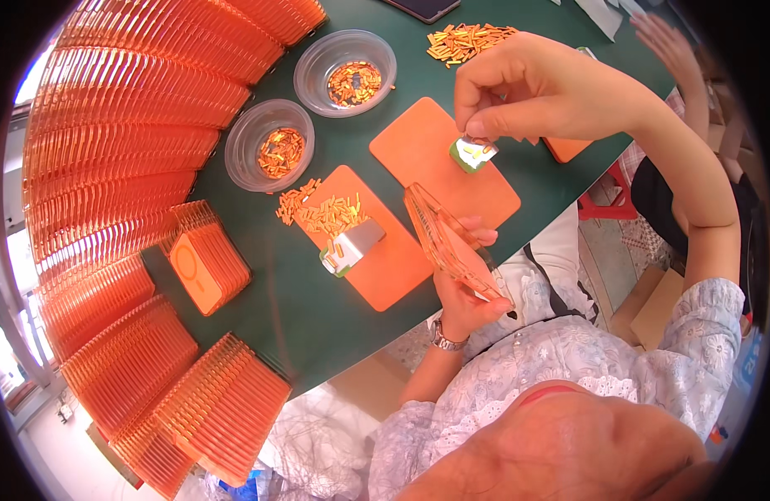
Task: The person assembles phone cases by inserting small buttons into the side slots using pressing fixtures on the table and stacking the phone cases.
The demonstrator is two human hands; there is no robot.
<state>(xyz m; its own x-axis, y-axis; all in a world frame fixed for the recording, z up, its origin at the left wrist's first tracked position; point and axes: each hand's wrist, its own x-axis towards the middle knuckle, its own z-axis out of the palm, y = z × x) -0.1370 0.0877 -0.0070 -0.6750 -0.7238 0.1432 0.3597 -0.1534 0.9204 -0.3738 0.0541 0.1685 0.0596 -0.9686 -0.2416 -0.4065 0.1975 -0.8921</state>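
My left hand, with a watch at its wrist, grips a see-through orange phone case tilted on edge. Above the far orange pad, my right hand is closed in a pinch. Its fingertips meet the metal edge of a small white and green piece carrying a few gold bits; whether they hold this piece or one of the bits I cannot tell. A similar white, green and metal piece lies on the nearer orange pad, beside a heap of small gold pieces.
Two clear plastic bowls hold gold pieces. Another gold heap lies at the back. Rows of stacked orange cases curve along the left, with a short stack nearer. Another person's hand is at the far right.
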